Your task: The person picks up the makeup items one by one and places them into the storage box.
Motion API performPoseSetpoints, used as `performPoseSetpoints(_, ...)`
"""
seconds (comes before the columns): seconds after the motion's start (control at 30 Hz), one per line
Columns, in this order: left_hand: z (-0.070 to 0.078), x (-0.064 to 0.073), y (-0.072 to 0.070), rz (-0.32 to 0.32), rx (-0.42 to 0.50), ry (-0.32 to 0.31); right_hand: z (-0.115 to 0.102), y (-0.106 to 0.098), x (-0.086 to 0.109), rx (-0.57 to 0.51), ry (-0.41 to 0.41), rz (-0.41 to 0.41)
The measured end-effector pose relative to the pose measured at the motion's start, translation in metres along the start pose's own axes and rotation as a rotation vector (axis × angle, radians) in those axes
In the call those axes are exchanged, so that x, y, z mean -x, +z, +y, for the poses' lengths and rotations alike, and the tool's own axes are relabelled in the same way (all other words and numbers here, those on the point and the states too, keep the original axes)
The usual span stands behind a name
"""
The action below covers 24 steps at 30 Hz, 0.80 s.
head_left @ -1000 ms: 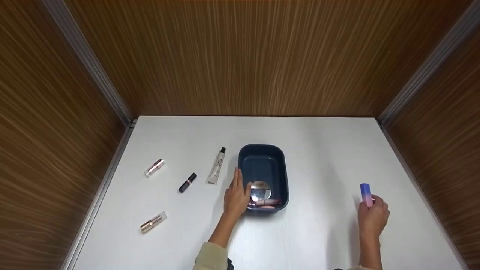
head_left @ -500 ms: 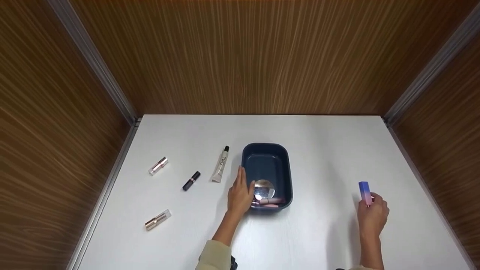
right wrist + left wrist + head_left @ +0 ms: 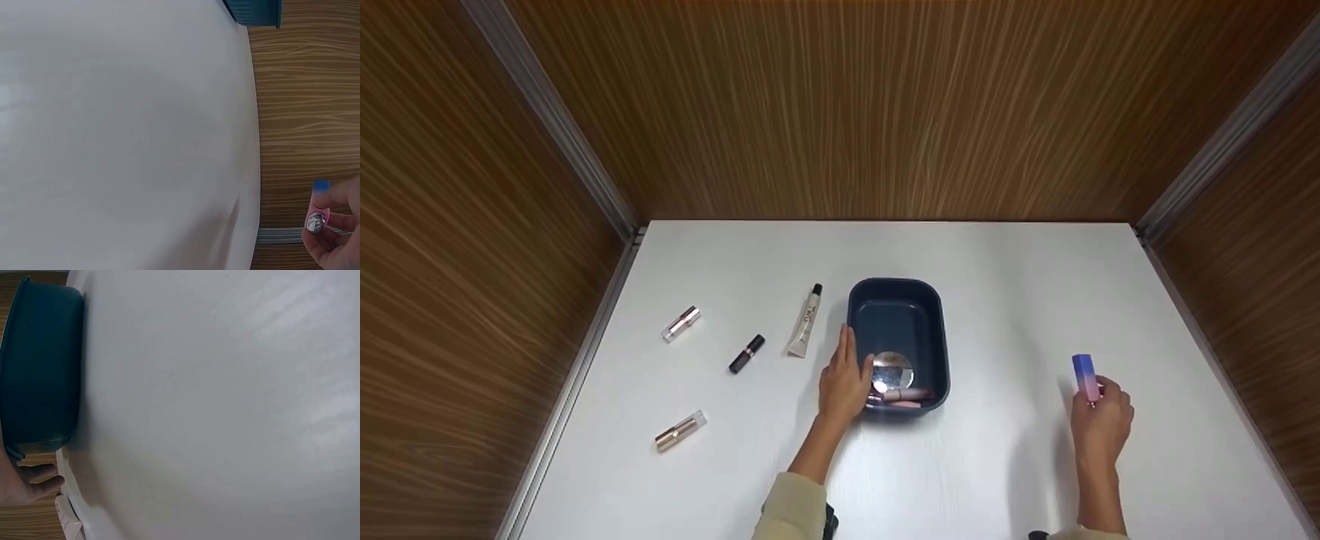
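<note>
My left hand (image 3: 843, 386) rests at the left rim of a dark blue plastic bin (image 3: 942, 349), its fingers straight along the outer side and the thumb over the rim. Inside the bin's near end lie a round mirror (image 3: 893, 371) and a few pinkish cosmetic tubes (image 3: 908, 394). At the right, my right hand (image 3: 1101, 427) pinches a square lipstick (image 3: 1085, 377) that fades from blue to pink, pointing away from me. A shiny silver round end of the lipstick (image 3: 317, 221) shows between the fingers in the right wrist view.
Left of the bin lie a white squeeze tube (image 3: 805, 322) with a black cap, a black lipstick (image 3: 746, 354), a clear-and-pink lipstick (image 3: 682, 324) and a gold one with a clear cap (image 3: 680, 430). Wood-grain panels (image 3: 840, 112) enclose the white table (image 3: 975, 480) at back and sides.
The head view has shifted a little, moving the table items right and up in frame. The right hand, still holding the lipstick, has come slightly left toward the bin. The left hand stays at the rim.
</note>
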State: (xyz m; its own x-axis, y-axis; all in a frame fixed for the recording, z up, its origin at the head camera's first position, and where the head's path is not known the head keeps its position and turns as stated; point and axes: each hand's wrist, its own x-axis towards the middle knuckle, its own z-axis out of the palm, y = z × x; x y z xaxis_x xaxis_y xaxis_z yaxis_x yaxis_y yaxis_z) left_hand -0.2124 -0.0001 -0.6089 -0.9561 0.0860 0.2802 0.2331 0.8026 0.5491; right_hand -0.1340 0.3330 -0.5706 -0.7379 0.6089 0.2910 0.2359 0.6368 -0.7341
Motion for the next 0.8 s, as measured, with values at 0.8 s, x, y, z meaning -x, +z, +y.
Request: performPoseSetpoints(0.8, -0.019, 0.010, -0.019, 0.015, -0.013, -0.052, -0.018, 0.022, 0.007, -0.013, -0.062, -0.022)
